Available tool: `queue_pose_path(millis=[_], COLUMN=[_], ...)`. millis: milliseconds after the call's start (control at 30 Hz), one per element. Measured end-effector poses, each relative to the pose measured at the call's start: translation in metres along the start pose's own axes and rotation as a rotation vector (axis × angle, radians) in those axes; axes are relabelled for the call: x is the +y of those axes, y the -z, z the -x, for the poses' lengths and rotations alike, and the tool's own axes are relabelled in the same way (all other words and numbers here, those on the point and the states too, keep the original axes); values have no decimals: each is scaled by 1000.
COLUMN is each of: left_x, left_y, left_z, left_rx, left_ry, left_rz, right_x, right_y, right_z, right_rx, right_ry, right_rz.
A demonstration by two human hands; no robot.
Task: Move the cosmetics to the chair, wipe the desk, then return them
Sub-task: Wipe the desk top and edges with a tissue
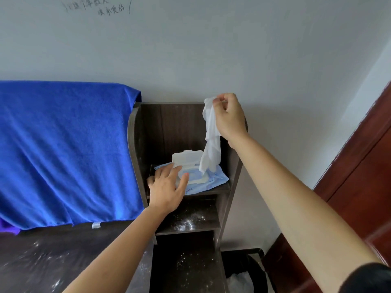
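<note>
at the near edge of the view, low on the left, the dark desk [42,261] lies dusted with white specks and smears. just right of it stands a narrow dark wooden shelf unit [135,144], and the same white powder is scattered on its lower shelf [190,223] and in the compartment beneath. on the floor to the right of the unit sits a black bin [257,273] with a pale bag inside, and a black sleeve [370,278] shows at the bottom right corner. one level up, a light blue wet wipe pack [218,179] lies flat on the upper shelf with its white lid [186,157] flipped up and open. the left hand [167,187] rests on the pack's near left part, fingers spread and nearly straight, pressing it down without curling round it. a white wipe [211,134] hangs in a long crumpled strip from above, its lower end reaching the opening of the pack; whether it is clear of the opening cannot be told. the right hand [229,115] is raised near the top of the shelf unit, fingers curled, pinching the wipe's top corner between thumb and fingertips. to the left, a bright blue towel [63,144] is draped down to the back of the desk. beyond everything is a pale wall [254,49] with dark handwriting [95,5] near the top, and a reddish-brown door [359,166] stands at the right.
</note>
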State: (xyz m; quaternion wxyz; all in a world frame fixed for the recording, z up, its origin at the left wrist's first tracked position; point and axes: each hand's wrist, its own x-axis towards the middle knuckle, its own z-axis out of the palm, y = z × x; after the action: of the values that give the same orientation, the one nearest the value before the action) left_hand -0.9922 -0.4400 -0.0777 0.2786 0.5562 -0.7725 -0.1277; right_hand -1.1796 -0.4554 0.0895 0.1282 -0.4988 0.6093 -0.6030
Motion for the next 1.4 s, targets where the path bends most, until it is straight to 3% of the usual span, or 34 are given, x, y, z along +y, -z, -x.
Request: queue_pose_path(millis=[333,533,733,833,1033,1267,1400], left_x=[37,19,34,40,16,-7,-6], left_y=[-6,-4,-1,-4,2,1,1], left_z=[-20,-22,-31,-33,-31,-33,-28], left_rx=[39,107,-34,-74,18,-48,9], left_ry=[33,95,141,127,166,224,157], left_rz=[196,88,274,199,13,45,73], right_x=[18,13,14,17,13,-31,-34], right_y=[-8,-1,-8,-10,-4,18,22], right_z=[13,10,13,17,12,-9,-5], right_rx=[-84,-8,-36,-63,-34,179,148], right_ry=[-75,-58,-74,-74,-75,-36,-26], right_rz=[-116,-116,-141,-133,-149,-279,-278])
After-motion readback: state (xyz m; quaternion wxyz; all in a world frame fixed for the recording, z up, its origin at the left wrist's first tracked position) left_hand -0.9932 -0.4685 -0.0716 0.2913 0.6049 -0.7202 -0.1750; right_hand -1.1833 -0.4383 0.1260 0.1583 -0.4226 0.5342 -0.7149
